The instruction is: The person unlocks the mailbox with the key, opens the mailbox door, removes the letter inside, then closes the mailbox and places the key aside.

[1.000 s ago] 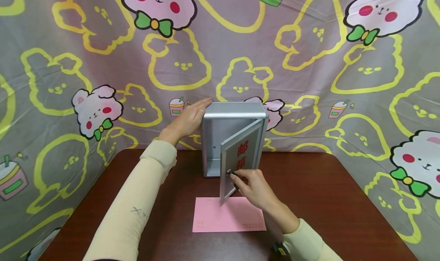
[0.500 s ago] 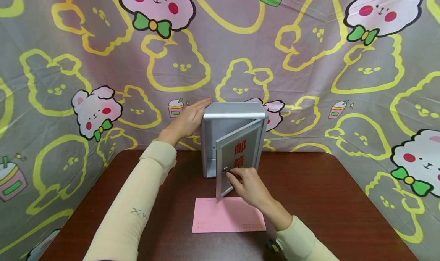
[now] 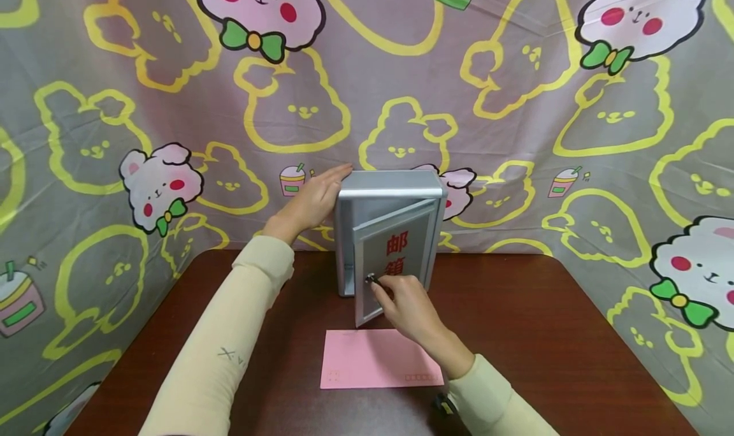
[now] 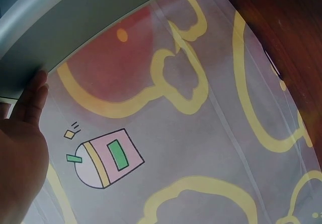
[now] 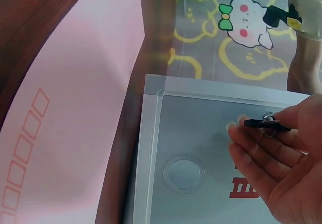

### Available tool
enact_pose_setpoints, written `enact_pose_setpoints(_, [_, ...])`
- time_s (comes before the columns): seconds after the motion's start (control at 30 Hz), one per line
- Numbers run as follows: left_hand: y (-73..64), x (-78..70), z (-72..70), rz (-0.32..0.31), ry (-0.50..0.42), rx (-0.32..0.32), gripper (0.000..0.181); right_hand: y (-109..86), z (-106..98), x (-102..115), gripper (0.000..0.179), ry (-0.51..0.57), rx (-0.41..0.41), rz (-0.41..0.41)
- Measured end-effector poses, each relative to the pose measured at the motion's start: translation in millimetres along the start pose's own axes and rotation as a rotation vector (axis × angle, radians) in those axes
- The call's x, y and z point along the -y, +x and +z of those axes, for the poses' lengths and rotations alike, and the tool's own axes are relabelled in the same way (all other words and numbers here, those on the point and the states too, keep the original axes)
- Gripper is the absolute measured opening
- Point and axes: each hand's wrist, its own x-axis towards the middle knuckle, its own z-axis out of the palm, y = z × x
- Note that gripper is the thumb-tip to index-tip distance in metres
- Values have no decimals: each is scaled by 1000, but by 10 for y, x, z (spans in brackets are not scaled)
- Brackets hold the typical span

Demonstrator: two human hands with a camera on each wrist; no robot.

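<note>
A silver metal mailbox (image 3: 392, 180) stands upright on the table, its door (image 3: 375, 251) partly open and marked with red characters. My left hand (image 3: 312, 200) rests on the box's upper left corner, fingers extended along it; the left wrist view shows the fingertips against the box's grey side. With thumb and fingers, my right hand (image 3: 410, 305) pinches a black-headed key (image 5: 256, 124) in the lock near the door's free edge. A pink envelope (image 3: 378, 359) lies flat in front of the box. The key's head is partly hidden by the fingers.
The dark brown wooden table (image 3: 545, 334) extends around the box and envelope. A patterned fabric backdrop (image 3: 504, 149) hangs close behind the box and at both sides. A round clear disc (image 5: 183, 173) shows on the door's face.
The door has swung left toward the box's opening, the right hand moving with it while pinching the key. The left hand and envelope stay in place.
</note>
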Motion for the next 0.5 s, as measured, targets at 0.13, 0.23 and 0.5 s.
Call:
enact_pose_setpoints(0.13, [-3,-5,-7,0,-3,-3,57,37,30,23,31,-28,0,16])
enact_pose_setpoints(0.23, [-10,-7,-6,2,-6,-5,57,60,59,36,33,-68,-10,17])
enact_pose_setpoints(0.5, [-10,-27,-4,-6,0,5,57,101,125,42,33,-139,-28,14])
